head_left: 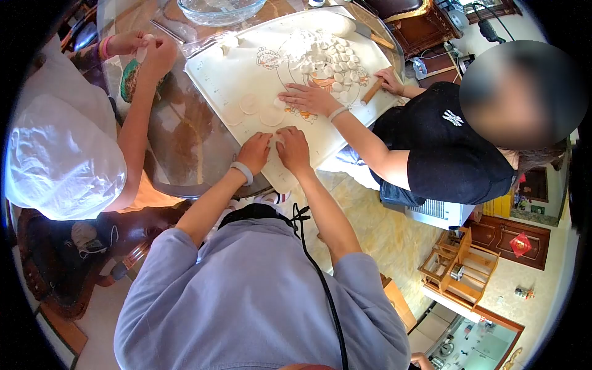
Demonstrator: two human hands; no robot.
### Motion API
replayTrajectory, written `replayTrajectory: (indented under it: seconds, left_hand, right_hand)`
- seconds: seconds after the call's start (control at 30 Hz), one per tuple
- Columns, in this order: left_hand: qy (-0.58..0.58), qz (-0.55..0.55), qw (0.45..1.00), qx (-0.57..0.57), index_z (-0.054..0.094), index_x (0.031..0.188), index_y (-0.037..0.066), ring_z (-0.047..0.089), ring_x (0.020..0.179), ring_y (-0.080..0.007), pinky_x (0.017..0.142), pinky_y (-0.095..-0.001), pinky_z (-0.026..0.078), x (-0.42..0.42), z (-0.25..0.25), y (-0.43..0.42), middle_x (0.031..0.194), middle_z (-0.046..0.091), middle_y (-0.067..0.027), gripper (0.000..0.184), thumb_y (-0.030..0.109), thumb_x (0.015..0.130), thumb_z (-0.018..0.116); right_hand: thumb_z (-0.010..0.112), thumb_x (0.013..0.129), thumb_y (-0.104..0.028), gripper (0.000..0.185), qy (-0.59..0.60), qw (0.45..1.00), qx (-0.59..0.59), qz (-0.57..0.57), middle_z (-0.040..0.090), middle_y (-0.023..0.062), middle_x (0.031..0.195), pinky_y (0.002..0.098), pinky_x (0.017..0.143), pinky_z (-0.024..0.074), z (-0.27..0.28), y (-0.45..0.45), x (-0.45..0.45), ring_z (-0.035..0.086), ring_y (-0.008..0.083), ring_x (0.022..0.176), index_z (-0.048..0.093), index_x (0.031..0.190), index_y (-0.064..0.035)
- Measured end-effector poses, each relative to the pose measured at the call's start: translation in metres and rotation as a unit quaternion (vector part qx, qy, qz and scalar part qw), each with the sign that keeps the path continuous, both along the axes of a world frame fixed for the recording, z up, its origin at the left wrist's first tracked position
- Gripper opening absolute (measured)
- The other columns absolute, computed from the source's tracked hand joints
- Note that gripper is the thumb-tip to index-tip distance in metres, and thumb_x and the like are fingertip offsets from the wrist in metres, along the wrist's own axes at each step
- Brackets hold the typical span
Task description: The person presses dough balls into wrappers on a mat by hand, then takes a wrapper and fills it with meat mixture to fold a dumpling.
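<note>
At the near edge of a white mat (206, 73), my left hand (255, 154) and my right hand (294, 150) face each other with fingers bent. Their fingertips pinch a small pale piece of dough (275, 141), mostly hidden by the fingers. Just beyond lie flat round dough wrappers (248, 103), one under the co-worker's outstretched hand (308, 97) on the right. That person's other hand (390, 82) touches a wooden rolling pin (372, 91). Several small dough pieces (344, 60) lie beside a heap of flour (301, 48).
A knife (381, 41) and a dough log (335, 24) lie at the mat's far end. A glass bowl (222, 13) stands behind. On the left, another person's hands (159, 54) hold a wrapper above a green bowl of filling (128, 83). Small dumplings (229, 42) sit on the mat's left corner.
</note>
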State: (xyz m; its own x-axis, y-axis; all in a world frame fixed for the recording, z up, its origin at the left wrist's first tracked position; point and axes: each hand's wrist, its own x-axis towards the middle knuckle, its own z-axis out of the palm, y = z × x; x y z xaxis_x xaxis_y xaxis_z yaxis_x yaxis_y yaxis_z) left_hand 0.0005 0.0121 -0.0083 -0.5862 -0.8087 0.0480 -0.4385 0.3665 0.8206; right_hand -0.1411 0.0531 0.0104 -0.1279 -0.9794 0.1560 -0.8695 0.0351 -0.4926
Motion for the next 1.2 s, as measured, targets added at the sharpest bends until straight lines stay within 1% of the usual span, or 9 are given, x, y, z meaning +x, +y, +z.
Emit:
replayTrajectory:
  seconds: [0.1,0.2,0.3,0.4,0.5,0.7,0.83,0.93,1.2]
  left_hand:
    - [-0.003,0.0,1.0,0.0,0.05,0.11,0.003,0.055,0.09,-0.0309,0.08,-0.0387,0.045,0.0,0.0,0.001,0.096,0.054,-0.0156,0.034,0.001,0.076,0.053]
    - [-0.005,0.002,1.0,0.0,0.05,0.111,0.003,0.054,0.091,-0.0318,0.08,-0.039,0.045,0.0,0.001,0.002,0.098,0.053,-0.016,0.034,0.001,0.076,0.053]
    - [0.002,0.001,1.0,-0.009,0.051,0.111,0.003,0.054,0.091,-0.0327,0.08,-0.0394,0.045,-0.001,0.0,0.001,0.098,0.053,-0.0162,0.035,0.003,0.076,0.054]
    - [-0.007,-0.01,1.0,-0.01,0.052,0.108,0.002,0.055,0.089,-0.0317,0.077,-0.039,0.045,-0.009,-0.005,0.001,0.095,0.053,-0.0154,0.032,0.004,0.076,0.056]
    - [-0.031,-0.011,0.999,-0.025,0.053,0.103,0.003,0.055,0.087,-0.0316,0.075,-0.039,0.046,-0.024,-0.005,-0.001,0.092,0.053,-0.0143,0.027,0.005,0.076,0.057]
    - [-0.047,-0.015,0.999,-0.018,0.055,0.096,0.005,0.055,0.083,-0.0324,0.072,-0.0399,0.045,-0.029,-0.008,-0.003,0.088,0.054,-0.013,0.02,0.007,0.076,0.057]
    - [-0.044,0.004,0.999,-0.031,0.056,0.094,0.005,0.056,0.08,-0.0318,0.071,-0.0392,0.046,-0.029,-0.006,-0.003,0.087,0.055,-0.0129,0.018,0.007,0.076,0.057]
    - [-0.026,-0.005,1.0,-0.013,0.056,0.094,0.005,0.056,0.08,-0.031,0.071,-0.0384,0.046,-0.023,-0.003,-0.002,0.087,0.056,-0.0126,0.019,0.008,0.076,0.057]
    - [-0.021,0.029,0.999,-0.014,0.056,0.101,0.007,0.056,0.086,-0.0306,0.075,-0.0389,0.046,-0.01,0.0,-0.001,0.094,0.056,-0.0119,0.024,0.009,0.077,0.056]
  right_hand:
    - [0.063,0.07,-0.007,0.029,0.045,0.999,0.024,0.012,0.054,0.0123,0.099,0.0382,0.082,0.0429,-0.001,0.002,-0.005,0.05,0.0306,0.093,0.059,0.099,-0.0083]
    - [0.065,0.068,-0.006,0.035,-0.009,0.999,0.031,0.018,0.053,0.0123,0.101,0.0381,0.083,0.0423,0.002,0.005,-0.01,0.05,0.0304,0.095,0.058,0.102,-0.0076]
    - [0.068,0.065,-0.006,0.037,0.008,0.999,0.009,-0.037,0.057,0.0109,0.094,0.037,0.079,0.0445,0.006,0.014,-0.017,0.055,0.0276,0.088,0.06,0.101,-0.0063]
    - [0.07,0.063,-0.005,0.04,-0.08,0.99,0.078,-0.092,0.056,0.0111,0.092,0.0336,0.072,0.0475,0.003,0.02,-0.019,0.058,0.0248,0.079,0.06,0.102,-0.0054]
    - [0.07,0.063,-0.004,0.039,-0.072,0.996,0.02,-0.054,0.056,0.0112,0.088,0.0315,0.065,0.0481,-0.011,0.015,-0.022,0.058,0.0237,0.071,0.06,0.101,-0.0041]
    - [0.068,0.065,-0.004,0.033,-0.093,0.994,0.021,-0.049,0.057,0.0119,0.085,0.0339,0.067,0.0472,-0.004,0.014,-0.021,0.058,0.0271,0.077,0.061,0.097,-0.0034]
    - [0.066,0.067,-0.004,0.031,-0.037,0.999,0.01,0.007,0.058,0.0128,0.091,0.0359,0.073,0.0462,0.003,0.009,-0.018,0.057,0.0295,0.085,0.061,0.098,-0.0051]
    - [0.065,0.07,-0.006,0.031,-0.018,0.999,0.042,-0.001,0.057,0.013,0.096,0.0384,0.078,0.0449,0.009,0.012,-0.016,0.055,0.031,0.091,0.06,0.1,-0.007]
    - [0.063,0.074,-0.009,0.032,0.033,0.997,0.07,-0.023,0.054,0.013,0.102,0.0387,0.079,0.0443,0.013,0.01,-0.012,0.052,0.0312,0.093,0.056,0.105,-0.0087]
